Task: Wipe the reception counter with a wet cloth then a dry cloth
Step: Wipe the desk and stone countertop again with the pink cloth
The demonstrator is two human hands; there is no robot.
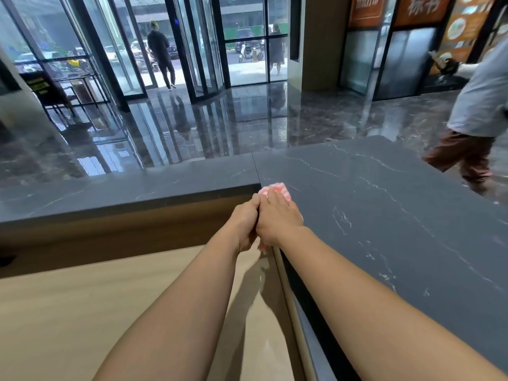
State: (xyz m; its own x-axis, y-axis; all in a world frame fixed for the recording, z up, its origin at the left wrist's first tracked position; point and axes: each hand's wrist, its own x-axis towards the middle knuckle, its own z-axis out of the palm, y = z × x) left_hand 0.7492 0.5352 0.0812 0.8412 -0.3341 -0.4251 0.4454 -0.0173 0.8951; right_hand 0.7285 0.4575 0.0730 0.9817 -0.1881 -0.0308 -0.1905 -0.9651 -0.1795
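Nearest, two bare forearms reaching forward over a lower beige worktop (82, 312). Further on, both hands meeting at the inner corner of the dark, white-veined stone bench (398, 215). Right hand (279, 218) laid palm-down with fingers fairly straight, pressing a pink-and-white striped cloth (277, 189) onto the bench top, just beside the seam between its two slabs. Left hand (243, 220) touching the right one, fingers curled at the bench edge; impossible to tell whether gripping anything. Cloth mostly hidden under the right hand, only its striped end showing past the fingertips. Beyond the bench, glossy dark floor (220, 119) mirroring the window frames. At right, a person in a grey shirt and brown trousers (478, 105), mid-stride near the far side of the bench. Farthest, glass doors (203, 45) with a person in dark clothes (160, 50) at the threshold, a scooter (248, 53) parked outside, and orange signs (420, 6) on the right wall.
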